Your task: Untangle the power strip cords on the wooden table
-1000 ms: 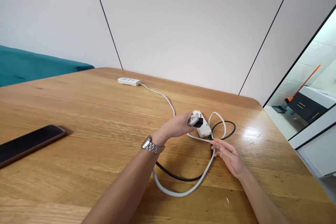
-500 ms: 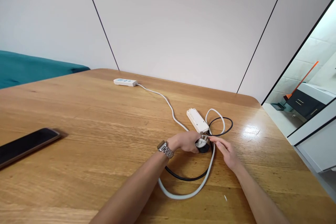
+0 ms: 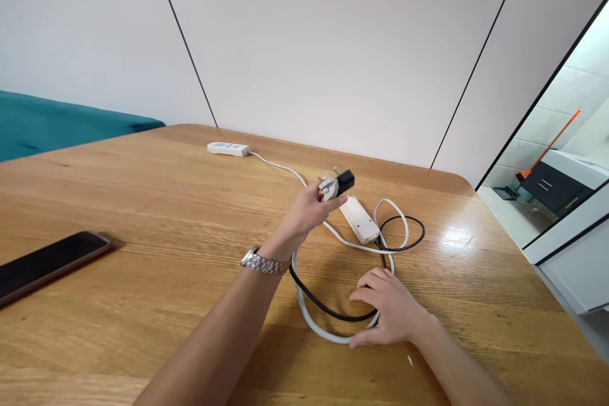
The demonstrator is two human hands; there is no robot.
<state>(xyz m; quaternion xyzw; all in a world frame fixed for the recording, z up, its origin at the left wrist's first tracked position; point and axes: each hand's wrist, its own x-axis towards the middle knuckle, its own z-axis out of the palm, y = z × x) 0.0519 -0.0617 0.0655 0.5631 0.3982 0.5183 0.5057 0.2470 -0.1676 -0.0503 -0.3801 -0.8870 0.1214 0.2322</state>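
Observation:
My left hand (image 3: pixel 304 210), with a metal watch on the wrist, is raised over the table and closed around a pronged power plug (image 3: pixel 329 188). The plug has a pale grey part and a black part, and its metal pins point up. My right hand (image 3: pixel 390 306) hovers at the cable loop with thumb and fingers spread. A thick white cable (image 3: pixel 309 317) and a black cable (image 3: pixel 328 311) curve between the two hands, partly behind the right fingers. Just beyond lies a white box (image 3: pixel 360 220) with cords at its near end.
A white handset (image 3: pixel 229 149) with blue markings lies near the wall, its cord running toward the box. At the left is a dark phone (image 3: pixel 52 265). The wooden table (image 3: pixel 166 216) meets the wall; a doorway with an orange-handled broom (image 3: pixel 547 149) is at right.
My left hand has lifted the plug up and to the left, away from the cord bundle. My right hand has left the plug, moved toward me and spread over the cables.

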